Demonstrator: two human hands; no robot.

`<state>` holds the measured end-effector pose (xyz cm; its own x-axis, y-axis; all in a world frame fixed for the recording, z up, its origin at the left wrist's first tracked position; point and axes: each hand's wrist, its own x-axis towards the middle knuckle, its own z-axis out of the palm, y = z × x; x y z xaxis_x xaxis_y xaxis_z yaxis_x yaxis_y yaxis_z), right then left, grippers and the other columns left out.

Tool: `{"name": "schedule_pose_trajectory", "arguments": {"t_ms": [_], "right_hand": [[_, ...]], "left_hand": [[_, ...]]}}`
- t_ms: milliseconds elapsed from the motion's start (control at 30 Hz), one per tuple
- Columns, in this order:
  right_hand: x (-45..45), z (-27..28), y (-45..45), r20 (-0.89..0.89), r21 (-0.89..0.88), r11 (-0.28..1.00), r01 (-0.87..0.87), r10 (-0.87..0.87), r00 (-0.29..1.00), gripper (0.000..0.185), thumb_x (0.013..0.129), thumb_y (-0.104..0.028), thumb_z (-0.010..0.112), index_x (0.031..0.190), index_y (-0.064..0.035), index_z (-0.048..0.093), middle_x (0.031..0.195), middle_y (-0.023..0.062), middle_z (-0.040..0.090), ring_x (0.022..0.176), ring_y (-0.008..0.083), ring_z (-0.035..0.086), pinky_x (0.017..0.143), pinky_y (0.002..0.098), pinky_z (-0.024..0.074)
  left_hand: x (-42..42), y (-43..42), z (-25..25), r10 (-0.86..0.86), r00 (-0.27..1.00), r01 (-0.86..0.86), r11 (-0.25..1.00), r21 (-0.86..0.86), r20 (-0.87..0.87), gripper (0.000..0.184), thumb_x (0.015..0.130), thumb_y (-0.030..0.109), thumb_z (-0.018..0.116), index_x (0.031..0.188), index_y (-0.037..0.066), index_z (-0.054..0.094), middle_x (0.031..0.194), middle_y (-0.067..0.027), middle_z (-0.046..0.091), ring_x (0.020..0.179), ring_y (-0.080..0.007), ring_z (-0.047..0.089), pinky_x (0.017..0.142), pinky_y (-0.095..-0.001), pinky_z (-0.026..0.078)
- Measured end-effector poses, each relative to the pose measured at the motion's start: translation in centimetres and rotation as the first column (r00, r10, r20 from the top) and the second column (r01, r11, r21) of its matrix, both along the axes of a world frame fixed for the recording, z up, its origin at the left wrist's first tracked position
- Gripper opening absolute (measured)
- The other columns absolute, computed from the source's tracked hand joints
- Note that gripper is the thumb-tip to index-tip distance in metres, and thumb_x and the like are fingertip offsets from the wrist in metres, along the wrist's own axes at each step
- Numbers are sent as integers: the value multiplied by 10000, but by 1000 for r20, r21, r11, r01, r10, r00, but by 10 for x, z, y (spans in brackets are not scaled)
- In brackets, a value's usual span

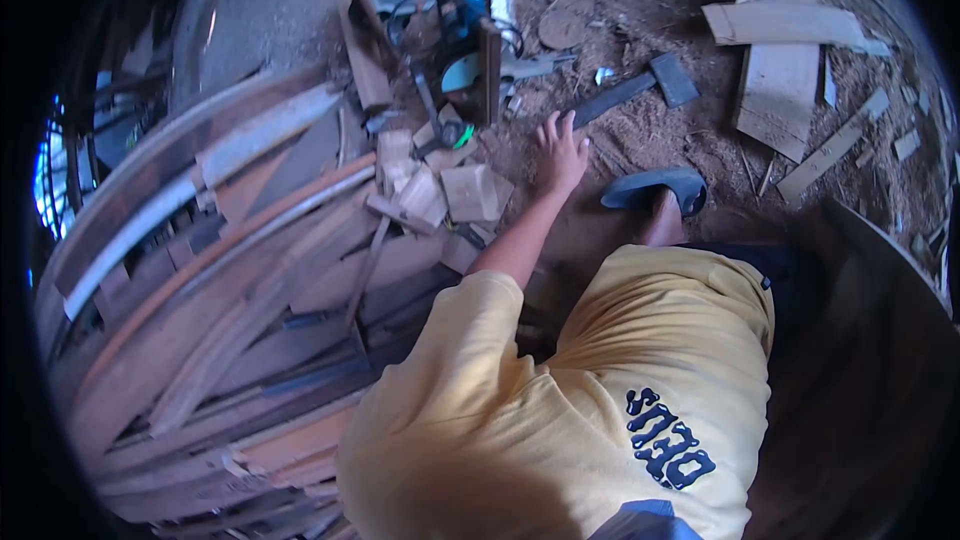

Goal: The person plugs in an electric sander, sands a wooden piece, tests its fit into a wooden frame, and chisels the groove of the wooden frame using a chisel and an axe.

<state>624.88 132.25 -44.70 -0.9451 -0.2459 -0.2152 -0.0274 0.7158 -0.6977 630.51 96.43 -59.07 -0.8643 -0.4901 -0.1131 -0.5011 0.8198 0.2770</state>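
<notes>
My left hand [562,153] reaches out over the dirt floor, its fingers apart. The fingertips are at the near end of a mallet's handle; I cannot tell whether they touch it. The dark mallet [674,81] lies on the ground, its blocky head pointing away to the right. Small wood blocks [468,192] are piled left of my wrist. My right hand is out of view.
Power tools [458,15] stand beyond the blocks. Long boards [250,270] are stacked along the left. Flat wood pieces [780,90] and offcuts lie at the right. My foot in a dark sandal [650,187] is beside the mallet.
</notes>
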Motion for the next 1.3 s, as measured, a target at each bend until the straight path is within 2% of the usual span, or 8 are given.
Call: {"name": "schedule_pose_trajectory", "arguments": {"t_ms": [300,500,667,767,933,1067,1233,1300], "right_hand": [[-17,5,-45,-73,-65,982,-178,173,982,506,949,-315,665,1378,-59,581,1385,213,614,1323,388,563,1108,474,444],[-31,15,-90,-135,-144,961,-236,218,967,476,961,-307,650,1360,-53,597,1373,214,624,1314,389,569,1105,469,446],[-23,10,-76,-112,-144,975,-168,153,982,452,970,-300,638,1344,-47,611,1362,214,631,1307,389,575,1101,466,448],[-3,-6,-47,-68,-95,990,-109,103,992,439,975,-296,631,1334,-44,620,1355,214,636,1303,389,578,1099,464,449],[51,-32,34,36,61,995,84,-86,996,418,985,-289,619,1319,-38,633,1345,215,643,1296,390,584,1096,460,450],[125,-42,98,78,192,930,314,-333,940,403,992,-283,609,1306,-33,645,1336,216,649,1291,390,589,1093,457,452],[287,-39,122,61,320,628,710,-761,646,386,1002,-276,596,1290,-28,658,1325,216,657,1284,391,594,1090,453,453],[356,-41,90,26,338,415,845,-902,432,380,1005,-274,592,1284,-25,664,1321,216,660,1281,391,597,1089,452,454]], "left_hand": [[134,-31,1,93,986,-50,957,-284,141,669,848,337,755,1448,147,527,1467,-149,471,1364,-376,412,1193,-563,238],[105,-43,17,257,905,-185,956,-230,339,597,804,271,753,1358,172,553,1339,-116,541,1281,-321,486,1066,-506,339],[75,-76,15,-161,986,166,949,-268,41,514,792,201,735,1277,158,570,1216,-116,553,1209,-340,516,975,-487,421],[54,-92,17,101,957,-34,970,-242,271,527,803,192,734,1307,161,583,1267,-124,558,1251,-350,506,1033,-506,406],[47,-112,29,-308,940,318,947,-50,147,509,864,206,720,1346,121,583,1281,-111,565,1263,-327,513,1080,-474,413],[10,-76,2,-379,918,384,923,-19,118,633,851,250,752,1414,76,520,1331,-140,561,1279,-356,522,1114,-476,408],[-75,-30,-2,-249,894,207,967,151,373,756,727,296,826,1343,-9,513,1214,-241,657,1111,-447,640,1016,-528,494],[-94,-58,-36,-547,826,469,802,370,137,825,717,296,829,1380,-39,471,1150,-271,672,1027,-408,682,921,-486,535]]}}
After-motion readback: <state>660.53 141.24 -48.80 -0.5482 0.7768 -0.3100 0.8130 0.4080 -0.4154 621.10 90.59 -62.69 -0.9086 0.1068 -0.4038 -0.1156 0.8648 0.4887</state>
